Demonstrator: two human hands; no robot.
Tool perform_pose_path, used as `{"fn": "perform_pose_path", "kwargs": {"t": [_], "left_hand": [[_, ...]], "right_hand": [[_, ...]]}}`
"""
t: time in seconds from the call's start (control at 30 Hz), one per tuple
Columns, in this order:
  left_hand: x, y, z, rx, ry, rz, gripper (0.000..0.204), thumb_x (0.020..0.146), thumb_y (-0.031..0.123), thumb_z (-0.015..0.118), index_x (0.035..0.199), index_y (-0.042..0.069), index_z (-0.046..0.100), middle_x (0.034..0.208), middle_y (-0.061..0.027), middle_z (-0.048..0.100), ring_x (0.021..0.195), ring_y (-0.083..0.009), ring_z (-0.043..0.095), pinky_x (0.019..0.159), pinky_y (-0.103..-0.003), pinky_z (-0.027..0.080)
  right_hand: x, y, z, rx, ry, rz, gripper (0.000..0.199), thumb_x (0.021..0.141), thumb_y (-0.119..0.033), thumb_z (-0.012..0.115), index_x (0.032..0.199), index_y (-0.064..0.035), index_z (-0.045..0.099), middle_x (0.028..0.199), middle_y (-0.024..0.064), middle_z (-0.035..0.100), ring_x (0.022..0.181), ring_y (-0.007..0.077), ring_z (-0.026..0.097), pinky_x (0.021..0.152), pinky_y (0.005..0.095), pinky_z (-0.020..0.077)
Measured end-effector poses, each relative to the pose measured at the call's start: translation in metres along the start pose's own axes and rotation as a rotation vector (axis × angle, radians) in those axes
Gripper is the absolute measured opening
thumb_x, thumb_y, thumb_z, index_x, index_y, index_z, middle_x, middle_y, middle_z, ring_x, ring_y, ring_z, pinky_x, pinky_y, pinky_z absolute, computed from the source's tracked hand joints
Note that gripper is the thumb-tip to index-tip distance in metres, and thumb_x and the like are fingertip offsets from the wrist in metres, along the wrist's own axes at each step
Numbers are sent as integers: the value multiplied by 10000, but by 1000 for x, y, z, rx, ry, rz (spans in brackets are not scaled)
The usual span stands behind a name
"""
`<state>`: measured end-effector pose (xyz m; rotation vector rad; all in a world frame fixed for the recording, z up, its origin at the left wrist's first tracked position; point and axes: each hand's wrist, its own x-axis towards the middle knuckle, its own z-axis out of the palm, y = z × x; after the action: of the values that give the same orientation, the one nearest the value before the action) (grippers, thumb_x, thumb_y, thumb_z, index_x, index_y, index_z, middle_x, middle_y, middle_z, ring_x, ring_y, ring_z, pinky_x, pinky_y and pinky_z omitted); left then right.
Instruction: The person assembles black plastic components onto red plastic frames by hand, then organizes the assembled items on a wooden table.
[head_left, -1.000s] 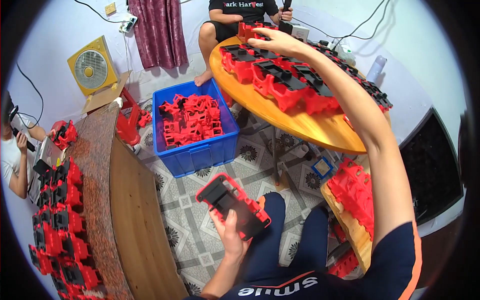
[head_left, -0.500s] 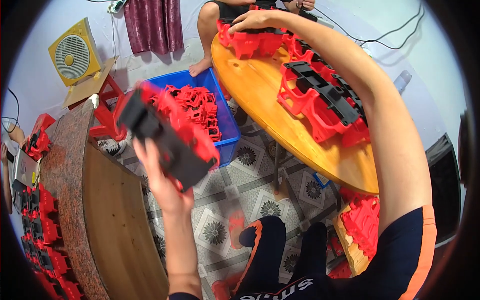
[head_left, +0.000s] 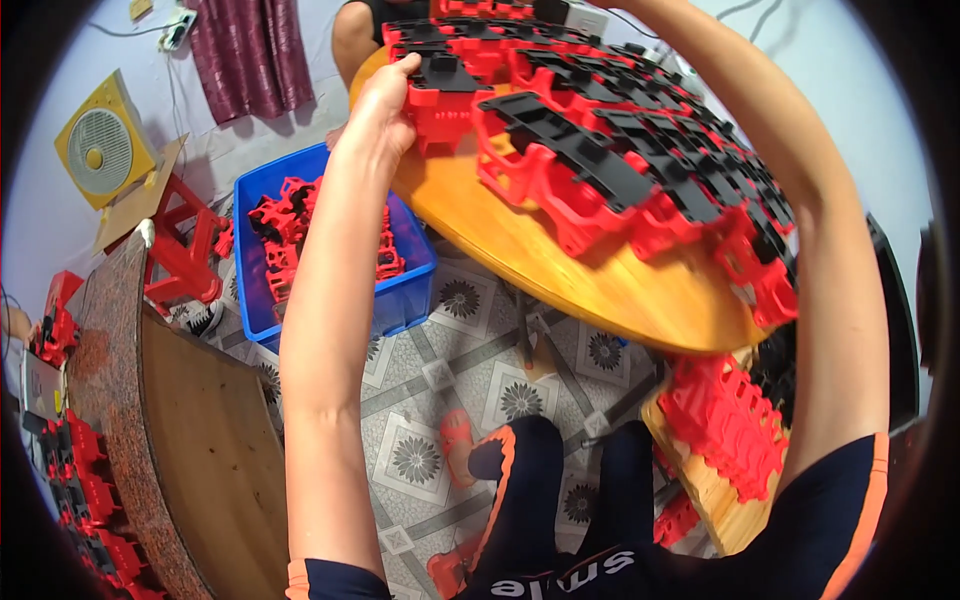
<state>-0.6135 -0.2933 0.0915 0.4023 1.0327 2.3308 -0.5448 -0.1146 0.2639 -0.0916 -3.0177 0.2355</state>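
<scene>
Overhead, the left hand [head_left: 385,100] is closed on a red-and-black plastic part [head_left: 447,92] at the 11 o'clock edge of the round wooden counter [head_left: 560,275], where packed rows of like parts [head_left: 640,165] leave bare wood only along the near rim from 6 to 8 o'clock. That part is a red ribbed block with a flat black top, its long axis lying roughly 9 to 3 o'clock, black face up. The right hand is out of frame past 12 o'clock, so its grip cannot be told; a blue crate [head_left: 330,260] stands on the floor at 9 o'clock
</scene>
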Motion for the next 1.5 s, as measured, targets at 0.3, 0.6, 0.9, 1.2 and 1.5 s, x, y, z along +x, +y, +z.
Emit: {"fn": "perform_pose_path", "kwargs": {"t": [0.3,0.6,0.9,1.2,1.5], "left_hand": [[57,-35,6,45,166,42,459,991,336,528,1324,21,512,1350,-140,551,1149,-241,588,970,-443,493],[50,-35,-36,447,-88,336,682,953,572,505,1450,127,365,1387,-39,508,1238,-235,506,1101,-461,359],[-189,-104,105,161,477,993,411,871,147,551,1228,-45,485,971,-167,580,890,-256,589,791,-397,514],[-443,-397,252,1230,-732,913,543,863,398,676,1379,320,527,1471,-108,416,1362,-390,324,1094,-610,190],[-491,-399,298,1022,-966,491,941,796,377,759,1531,92,245,1465,-231,362,1352,-396,325,1090,-530,266]], "right_hand": [[-209,-13,47,-107,57,-387,609,853,-485,662,1330,-117,569,1196,165,632,1174,305,570,1079,425,351],[-218,-54,90,-553,215,-237,858,748,-712,625,1443,-250,427,1116,174,631,995,345,622,989,483,357],[-573,28,-19,40,261,429,420,926,-386,611,1133,-30,690,1061,167,711,903,208,681,792,278,528],[-782,68,261,536,818,1051,259,926,-246,656,1069,-31,670,947,69,703,801,134,632,712,312,499],[-880,-6,211,14,865,743,130,884,-64,634,995,-8,673,921,113,697,815,208,673,709,313,522]]}}
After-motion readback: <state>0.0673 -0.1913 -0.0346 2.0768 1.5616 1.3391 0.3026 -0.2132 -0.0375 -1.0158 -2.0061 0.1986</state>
